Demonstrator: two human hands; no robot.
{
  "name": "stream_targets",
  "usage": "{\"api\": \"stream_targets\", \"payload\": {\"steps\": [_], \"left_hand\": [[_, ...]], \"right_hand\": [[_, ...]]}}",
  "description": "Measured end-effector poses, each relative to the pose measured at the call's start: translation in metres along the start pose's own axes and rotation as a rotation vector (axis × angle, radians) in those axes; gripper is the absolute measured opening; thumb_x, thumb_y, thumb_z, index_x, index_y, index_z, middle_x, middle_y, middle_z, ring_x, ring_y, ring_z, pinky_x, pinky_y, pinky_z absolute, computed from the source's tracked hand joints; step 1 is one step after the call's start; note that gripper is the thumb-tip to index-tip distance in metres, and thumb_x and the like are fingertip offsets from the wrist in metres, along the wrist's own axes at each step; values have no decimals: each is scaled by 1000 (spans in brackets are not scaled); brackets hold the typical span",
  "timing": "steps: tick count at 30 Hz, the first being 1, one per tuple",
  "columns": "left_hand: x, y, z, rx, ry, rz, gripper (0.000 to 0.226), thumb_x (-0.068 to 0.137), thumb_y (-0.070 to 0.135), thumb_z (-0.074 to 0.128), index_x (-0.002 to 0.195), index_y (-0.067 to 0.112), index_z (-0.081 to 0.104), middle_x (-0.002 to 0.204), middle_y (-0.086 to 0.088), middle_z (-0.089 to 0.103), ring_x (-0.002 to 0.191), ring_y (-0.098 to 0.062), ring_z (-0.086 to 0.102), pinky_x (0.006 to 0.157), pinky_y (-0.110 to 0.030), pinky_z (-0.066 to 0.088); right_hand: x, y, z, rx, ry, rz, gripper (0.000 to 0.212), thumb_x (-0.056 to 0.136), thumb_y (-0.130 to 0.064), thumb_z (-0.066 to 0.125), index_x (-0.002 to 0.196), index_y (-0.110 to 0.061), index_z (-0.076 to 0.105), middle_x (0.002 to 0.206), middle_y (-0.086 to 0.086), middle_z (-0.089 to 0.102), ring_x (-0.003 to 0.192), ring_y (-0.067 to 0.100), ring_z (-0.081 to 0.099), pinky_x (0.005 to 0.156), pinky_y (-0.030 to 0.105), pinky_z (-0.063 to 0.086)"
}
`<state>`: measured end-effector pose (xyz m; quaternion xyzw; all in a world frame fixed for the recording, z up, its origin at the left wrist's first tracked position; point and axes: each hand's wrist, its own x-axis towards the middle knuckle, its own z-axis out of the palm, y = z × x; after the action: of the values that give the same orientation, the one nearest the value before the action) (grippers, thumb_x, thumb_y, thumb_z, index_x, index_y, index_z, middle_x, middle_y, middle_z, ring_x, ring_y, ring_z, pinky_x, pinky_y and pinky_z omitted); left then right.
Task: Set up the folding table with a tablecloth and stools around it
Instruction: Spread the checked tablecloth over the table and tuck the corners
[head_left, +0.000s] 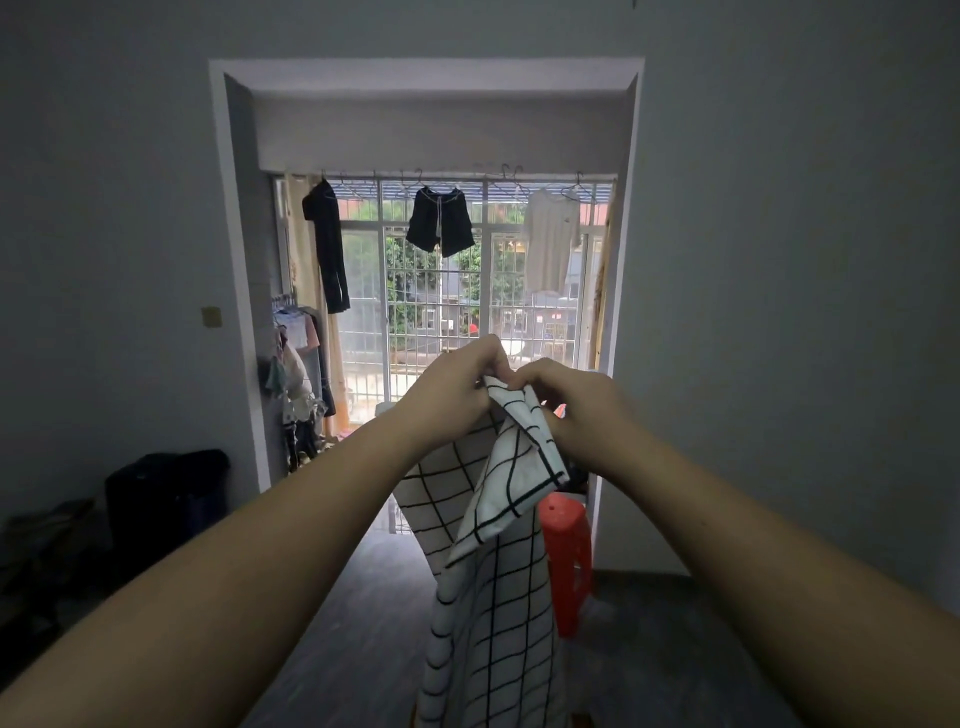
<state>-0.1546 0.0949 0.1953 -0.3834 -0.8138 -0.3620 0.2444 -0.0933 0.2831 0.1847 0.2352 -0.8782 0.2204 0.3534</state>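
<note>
The left hand (457, 387) and right hand (569, 408) held the checked tablecloth (498, 597) in the air, fingers (491, 358) pinching its top edge. It hung unspread, with no worktop in view. 1 red stool (566, 545) stood behind it, so most of the setup likely remained.

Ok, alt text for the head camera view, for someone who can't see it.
The left hand and the right hand pinch the top of a white, black-gridded tablecloth that hangs down between the arms. A red stool stands behind it, by a doorway to a barred balcony with hanging clothes.
</note>
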Motion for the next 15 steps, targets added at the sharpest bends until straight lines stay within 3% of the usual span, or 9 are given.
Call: {"api": "stream_targets", "payload": {"steps": [4,9,12,14,15], "left_hand": [[-2,-1,0,83,53,10,36,83,2,61,75,35,49,115,14,65,112,-7,53,88,-29,43],[-4,-32,-10,113,97,-167,31,77,-6,47,79,25,53,90,3,60,83,-20,57,68,-35,45],[-6,-60,-23,179,116,-282,24,83,4,54,79,27,48,87,1,62,80,-22,59,69,-38,49],[-7,-77,-33,195,130,-324,26,85,6,55,78,28,42,84,0,61,78,-25,57,63,-36,46],[-8,-85,-38,207,131,-336,27,85,6,55,78,28,41,82,-2,59,77,-27,56,61,-35,42]], "right_hand": [[8,2,2,-94,36,37,13,89,-23,64,100,-29,69,81,-13,68,75,15,61,68,30,45],[10,26,5,-148,75,138,9,90,-23,62,93,-29,68,85,-12,60,82,12,53,64,27,35],[7,41,0,-257,44,36,4,83,-18,64,86,-20,66,101,-10,55,106,18,48,85,37,45],[6,45,-3,-252,-16,-6,17,77,-17,57,91,-14,67,115,-3,63,122,22,49,103,40,42],[5,44,-4,-225,-49,1,22,76,-20,53,93,-15,67,115,-2,66,124,22,51,105,40,41]]}}
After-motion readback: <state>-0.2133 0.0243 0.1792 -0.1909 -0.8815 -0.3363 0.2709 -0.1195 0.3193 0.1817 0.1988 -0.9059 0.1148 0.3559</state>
